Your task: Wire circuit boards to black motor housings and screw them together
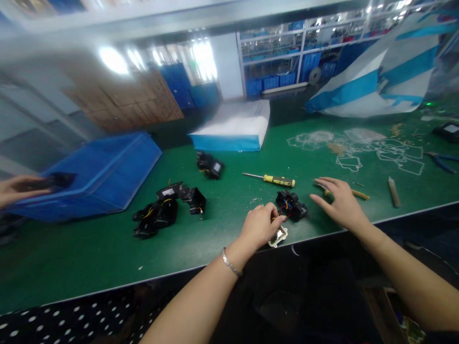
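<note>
My left hand is closed on a small pale-framed part with a shiny face, near the table's front edge. Thin red and yellow wires run beside its fingertips to a black plastic housing, which lies open with blue wires inside. My right hand hovers with fingers stretched and apart, right of the housing. Under and beside those fingers lies a tool with a yellow handle, probably pliers; the hand partly hides it. A yellow-and-black screwdriver lies behind the housing.
Several black housings lie left, another behind. A co-worker's hand holds a dark part by a blue bin. A white-and-blue box, pale gaskets, blue-handled pliers and a tube are around.
</note>
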Motion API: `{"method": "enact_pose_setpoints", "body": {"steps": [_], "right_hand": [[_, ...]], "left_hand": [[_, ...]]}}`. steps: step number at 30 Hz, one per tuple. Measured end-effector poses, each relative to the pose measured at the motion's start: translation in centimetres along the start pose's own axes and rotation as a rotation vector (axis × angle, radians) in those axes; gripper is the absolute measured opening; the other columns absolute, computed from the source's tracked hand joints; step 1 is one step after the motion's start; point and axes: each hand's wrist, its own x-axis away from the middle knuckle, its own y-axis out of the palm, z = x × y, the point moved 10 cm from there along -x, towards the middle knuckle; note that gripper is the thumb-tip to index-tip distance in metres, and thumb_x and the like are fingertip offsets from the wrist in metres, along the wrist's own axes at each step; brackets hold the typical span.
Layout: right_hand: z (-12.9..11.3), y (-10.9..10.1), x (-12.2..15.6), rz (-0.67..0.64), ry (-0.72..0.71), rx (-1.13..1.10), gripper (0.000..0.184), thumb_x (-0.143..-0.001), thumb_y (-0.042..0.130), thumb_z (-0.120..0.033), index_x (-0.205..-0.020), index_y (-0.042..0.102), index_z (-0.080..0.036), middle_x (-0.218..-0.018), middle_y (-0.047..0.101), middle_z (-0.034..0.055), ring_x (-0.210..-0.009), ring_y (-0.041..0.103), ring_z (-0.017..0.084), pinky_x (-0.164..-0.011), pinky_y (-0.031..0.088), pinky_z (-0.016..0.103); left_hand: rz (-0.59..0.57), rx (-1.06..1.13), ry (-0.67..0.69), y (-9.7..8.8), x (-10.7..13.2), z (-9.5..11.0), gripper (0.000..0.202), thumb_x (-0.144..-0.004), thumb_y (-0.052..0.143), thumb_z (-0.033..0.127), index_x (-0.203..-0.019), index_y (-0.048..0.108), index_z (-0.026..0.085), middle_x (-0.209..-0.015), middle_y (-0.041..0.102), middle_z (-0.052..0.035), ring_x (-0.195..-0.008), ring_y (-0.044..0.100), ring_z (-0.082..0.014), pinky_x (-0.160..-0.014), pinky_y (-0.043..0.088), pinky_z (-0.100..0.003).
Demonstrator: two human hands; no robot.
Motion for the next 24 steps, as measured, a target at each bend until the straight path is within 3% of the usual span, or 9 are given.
{"method": "enact_pose_setpoints", "body": {"steps": [3,6,9,13,19,24], "right_hand": [[-4.5,2.4,0.4,-0.182,-0.045,-0.292,0.062,-0.084,0.053,-0.049,-0.138,0.037,-0.023,-0.132,0.048,0.0108,-0.116,0.05,0.027,-0.099,0.04,0.043],[-6.0,4.6,0.6,-0.215,-0.019,-0.331,0.06,-0.083,0.056,-0.046,-0.135,0.04,-0.02,-0.13,0.051,0.0119,-0.118,0.048,0.027,-0.101,0.037,0.042],[-4.4,5.9,0.6,-0.176,0.105,-0.335,0.037,-0.088,0.047,-0.041,-0.116,0.053,-0.017,-0.111,0.061,0.0121,-0.102,0.056,0.027,-0.09,0.042,0.039],[-1.8,5.3,1.0,-0.061,0.241,-0.428,0.035,-0.088,0.046,-0.044,-0.109,0.054,-0.016,-0.097,0.062,0.0109,-0.087,0.058,0.025,-0.079,0.044,0.035],[2.7,3.8,2.9,0.267,0.504,-0.639,0.047,-0.084,0.055,-0.047,-0.119,0.051,-0.016,-0.113,0.059,0.0129,-0.103,0.055,0.026,-0.092,0.04,0.039],[4.2,4.0,4.0,0.485,0.571,-0.888,0.048,-0.08,0.063,-0.041,-0.119,0.053,-0.015,-0.115,0.06,0.0114,-0.107,0.055,0.025,-0.099,0.037,0.042]], "left_hand": [[-0.006,0.014,0.034,0.1,0.0,0.2,0.033,-0.083,0.051,0.055,-0.085,0.055,0.022,-0.079,0.063,-0.0011,-0.081,0.056,-0.0182,-0.066,0.04,-0.027],[-0.016,0.011,0.05,0.3,0.1,0.3,0.043,-0.068,0.065,0.061,-0.086,0.054,0.023,-0.082,0.063,-0.0006,-0.083,0.055,-0.0195,-0.066,0.039,-0.027],[-0.042,-0.011,0.051,0.5,0.1,0.4,0.047,-0.058,0.075,0.056,-0.086,0.053,0.023,-0.084,0.063,0.0001,-0.085,0.054,-0.0202,-0.066,0.039,-0.028],[-0.074,-0.007,0.053,0.3,0.3,0.4,0.04,-0.06,0.075,0.043,-0.089,0.055,0.025,-0.087,0.063,0.0008,-0.087,0.054,-0.0211,-0.069,0.039,-0.029],[-0.101,0.071,0.066,0.0,0.5,0.8,0.048,-0.064,0.068,0.026,-0.11,0.054,0.029,-0.101,0.062,0.0004,-0.093,0.056,-0.0205,-0.086,0.04,-0.036],[-0.077,0.061,0.061,-0.4,0.7,0.3,0.058,-0.064,0.065,0.021,-0.119,0.049,0.035,-0.105,0.061,0.0028,-0.099,0.056,-0.0214,-0.093,0.038,-0.041]]}}
